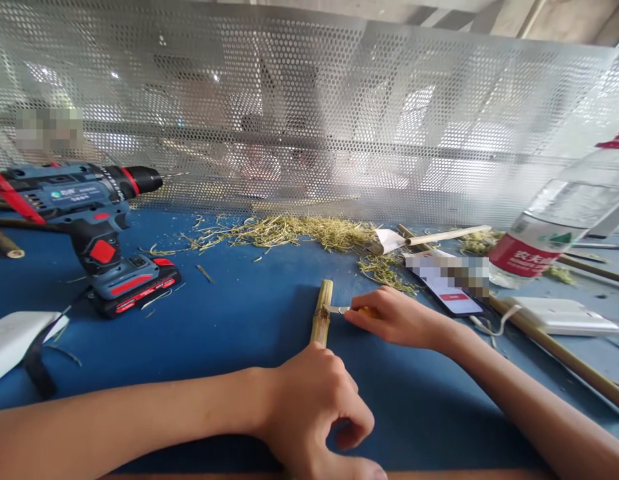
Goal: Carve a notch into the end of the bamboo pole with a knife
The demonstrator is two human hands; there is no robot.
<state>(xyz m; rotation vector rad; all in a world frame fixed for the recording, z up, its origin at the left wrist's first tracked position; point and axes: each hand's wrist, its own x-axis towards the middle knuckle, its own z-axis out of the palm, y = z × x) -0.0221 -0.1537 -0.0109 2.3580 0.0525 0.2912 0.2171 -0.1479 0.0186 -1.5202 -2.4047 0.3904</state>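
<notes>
A short bamboo stick [322,311] lies pointing away from me on the blue table [239,320]. My left hand [314,407] grips its near end in a closed fist. My right hand [394,315] holds a small knife [346,310] with a yellow handle. The blade's tip touches the right side of the stick near its far end. Most of the knife handle is hidden inside my fingers.
A blue cordless drill [96,230] stands at the left. Bamboo shavings [289,232] lie along the perforated metal screen [309,113]. At the right are a phone [452,287], a water bottle [554,227], a white box [564,315] and long bamboo sticks [559,350]. A white object [14,337] sits at far left.
</notes>
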